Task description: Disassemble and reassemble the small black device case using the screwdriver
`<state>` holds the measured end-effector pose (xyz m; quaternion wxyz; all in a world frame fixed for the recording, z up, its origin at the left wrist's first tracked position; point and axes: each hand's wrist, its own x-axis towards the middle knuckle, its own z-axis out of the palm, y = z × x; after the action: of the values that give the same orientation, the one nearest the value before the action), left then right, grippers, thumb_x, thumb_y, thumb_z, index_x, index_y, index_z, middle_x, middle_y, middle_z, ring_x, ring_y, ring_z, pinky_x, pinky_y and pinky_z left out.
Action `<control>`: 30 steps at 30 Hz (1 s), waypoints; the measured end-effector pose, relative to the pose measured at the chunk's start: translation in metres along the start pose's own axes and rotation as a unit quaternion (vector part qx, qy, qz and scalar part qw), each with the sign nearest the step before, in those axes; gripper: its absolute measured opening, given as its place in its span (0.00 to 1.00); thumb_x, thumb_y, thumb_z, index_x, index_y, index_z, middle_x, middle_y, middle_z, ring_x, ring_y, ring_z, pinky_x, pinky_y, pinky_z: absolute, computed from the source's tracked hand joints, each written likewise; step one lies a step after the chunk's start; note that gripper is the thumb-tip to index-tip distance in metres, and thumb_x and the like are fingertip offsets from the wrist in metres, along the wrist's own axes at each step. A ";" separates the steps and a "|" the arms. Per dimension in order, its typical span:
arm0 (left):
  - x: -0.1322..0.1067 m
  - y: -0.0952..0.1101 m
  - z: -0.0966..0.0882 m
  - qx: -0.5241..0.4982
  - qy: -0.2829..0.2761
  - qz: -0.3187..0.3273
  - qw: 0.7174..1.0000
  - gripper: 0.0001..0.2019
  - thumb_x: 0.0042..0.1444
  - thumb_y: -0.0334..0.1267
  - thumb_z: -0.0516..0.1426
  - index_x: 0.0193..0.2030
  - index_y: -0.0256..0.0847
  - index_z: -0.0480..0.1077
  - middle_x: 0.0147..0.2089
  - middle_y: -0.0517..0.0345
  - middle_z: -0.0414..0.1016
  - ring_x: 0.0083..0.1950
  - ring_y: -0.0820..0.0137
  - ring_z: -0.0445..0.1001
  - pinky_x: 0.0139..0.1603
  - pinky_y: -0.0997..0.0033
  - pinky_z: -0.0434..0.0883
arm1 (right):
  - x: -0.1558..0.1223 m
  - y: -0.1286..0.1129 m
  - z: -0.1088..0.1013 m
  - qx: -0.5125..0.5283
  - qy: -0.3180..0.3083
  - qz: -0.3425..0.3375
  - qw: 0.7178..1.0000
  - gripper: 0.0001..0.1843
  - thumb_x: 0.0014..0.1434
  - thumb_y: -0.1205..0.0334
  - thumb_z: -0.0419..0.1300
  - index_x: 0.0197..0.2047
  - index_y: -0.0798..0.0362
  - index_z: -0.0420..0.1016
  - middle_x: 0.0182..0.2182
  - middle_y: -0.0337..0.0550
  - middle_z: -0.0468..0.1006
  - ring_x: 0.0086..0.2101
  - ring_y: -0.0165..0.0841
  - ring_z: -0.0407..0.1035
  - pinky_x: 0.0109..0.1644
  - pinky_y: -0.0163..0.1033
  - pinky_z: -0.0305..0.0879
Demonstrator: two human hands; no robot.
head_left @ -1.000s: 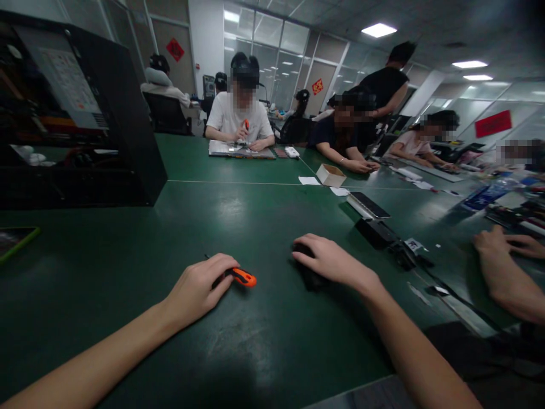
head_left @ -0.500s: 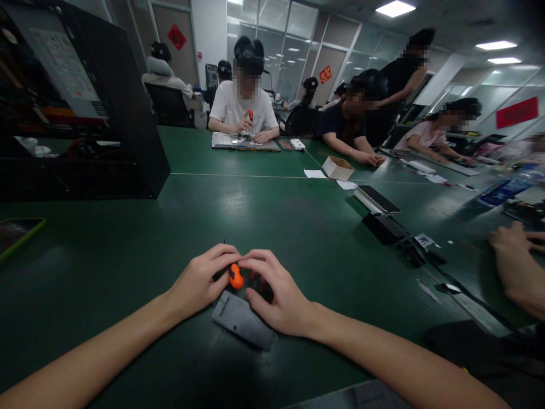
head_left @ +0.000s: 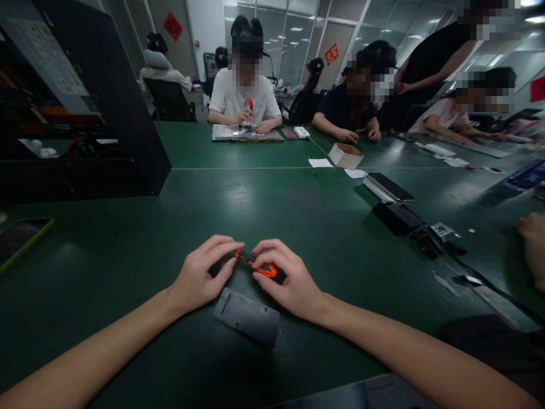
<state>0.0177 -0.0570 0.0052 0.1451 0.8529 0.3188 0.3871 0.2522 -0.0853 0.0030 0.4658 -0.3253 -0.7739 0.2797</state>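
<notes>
Orange and black, the tool (head_left: 269, 271) sits between my two hands in the head view, just above the green surface (head_left: 293, 199) or resting on it; I can't tell which. My left hand (head_left: 200, 272) pinches its narrower end between thumb and fingertips, while my right hand (head_left: 296, 284) curls around the thicker grip. Whatever tip it has is hidden behind my left fingers. That worries me most: if it is sharp, a careless twist of the right wrist could prick me. If I loosened both hands together, the rounded grip could roll out and drop onto the dark grey block (head_left: 248, 319), which lies just below my hands and could be scratched. My left thumb is close to that block too, so a low sweep might nudge it askew.
</notes>
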 end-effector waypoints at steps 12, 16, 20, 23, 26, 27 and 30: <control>0.007 0.000 -0.009 -0.167 -0.229 0.000 0.959 0.17 0.61 0.46 0.65 0.54 0.41 0.77 0.50 0.47 0.81 0.51 0.60 0.80 0.55 0.62 0.75 | 0.013 0.031 -0.017 0.354 0.196 0.327 0.854 0.21 0.49 0.56 0.76 0.45 0.51 0.78 0.39 0.40 0.81 0.31 0.28 0.72 0.40 0.36 0.72; 0.006 -0.005 -0.005 -0.103 -0.155 -0.050 0.981 0.12 0.67 0.41 0.60 0.53 0.41 0.76 0.51 0.50 0.80 0.52 0.62 0.78 0.56 0.63 0.74 | 0.017 0.042 -0.025 0.447 0.236 0.358 0.785 0.17 0.51 0.61 0.75 0.43 0.52 0.80 0.41 0.43 0.83 0.33 0.28 0.74 0.40 0.35 0.75; 0.006 -0.008 -0.004 -0.060 -0.078 -0.135 0.986 0.13 0.69 0.43 0.55 0.54 0.41 0.74 0.51 0.49 0.80 0.49 0.62 0.79 0.51 0.62 0.76 | 0.017 0.052 -0.028 0.477 0.231 0.365 0.765 0.13 0.52 0.61 0.74 0.40 0.51 0.80 0.41 0.45 0.84 0.35 0.31 0.76 0.41 0.37 0.77; 0.004 -0.009 -0.004 -0.088 -0.085 -0.142 0.982 0.24 0.68 0.54 0.54 0.62 0.40 0.69 0.56 0.45 0.78 0.54 0.57 0.78 0.54 0.58 0.75 | 0.016 0.053 -0.027 0.490 0.216 0.369 0.760 0.13 0.52 0.61 0.74 0.41 0.52 0.80 0.42 0.46 0.83 0.36 0.32 0.76 0.41 0.37 0.77; 0.002 -0.005 -0.004 -0.074 -0.155 -0.113 0.979 0.44 0.54 0.64 0.64 0.71 0.40 0.60 0.67 0.40 0.69 0.63 0.48 0.72 0.63 0.48 0.71 | 0.015 0.048 -0.028 0.504 0.201 0.372 0.753 0.13 0.53 0.57 0.73 0.40 0.51 0.79 0.42 0.45 0.83 0.34 0.31 0.75 0.40 0.38 0.76; 0.003 -0.003 -0.004 -0.052 -0.180 -0.113 0.976 0.48 0.50 0.63 0.67 0.72 0.41 0.58 0.69 0.40 0.66 0.65 0.45 0.70 0.64 0.46 0.70 | 0.015 0.046 -0.029 0.513 0.197 0.375 0.747 0.13 0.54 0.55 0.72 0.40 0.50 0.79 0.41 0.44 0.83 0.33 0.31 0.74 0.38 0.38 0.75; 0.005 0.003 -0.006 -0.008 -0.225 -0.130 0.966 0.50 0.47 0.57 0.71 0.73 0.42 0.57 0.71 0.40 0.63 0.67 0.44 0.68 0.64 0.45 0.70 | 0.016 0.041 -0.033 0.548 0.199 0.385 0.716 0.12 0.55 0.53 0.70 0.38 0.50 0.77 0.35 0.40 0.81 0.27 0.29 0.70 0.32 0.36 0.70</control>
<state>0.0172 -0.0564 0.0133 0.2694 0.8681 0.3828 0.1655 0.2858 -0.0428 -0.0047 0.5581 -0.3307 -0.1828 0.7387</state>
